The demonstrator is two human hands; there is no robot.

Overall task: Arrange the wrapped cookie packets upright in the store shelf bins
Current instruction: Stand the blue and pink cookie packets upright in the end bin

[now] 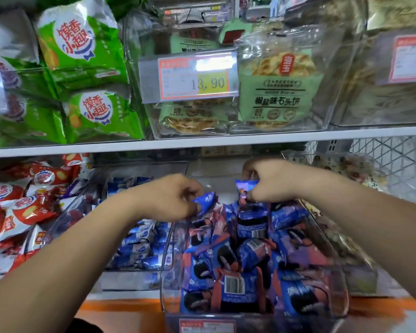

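Store shelving fills the view; on the lower shelf a clear plastic bin (166,255) holds blue-and-pink cookie packets (235,284) heaped below both sets of fingers. The left hand (171,199) pinches a blue packet (205,199) between thumb and curled fingers. The right hand (270,182) pinches a second packet (246,188), seemingly upright, under its fingertips.

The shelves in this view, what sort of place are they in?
Most likely a shop's snack aisle: a price tag reading 13.90 on a clear bin, green snack bags stacked alongside, and a lower bin full of blue cookie packets.
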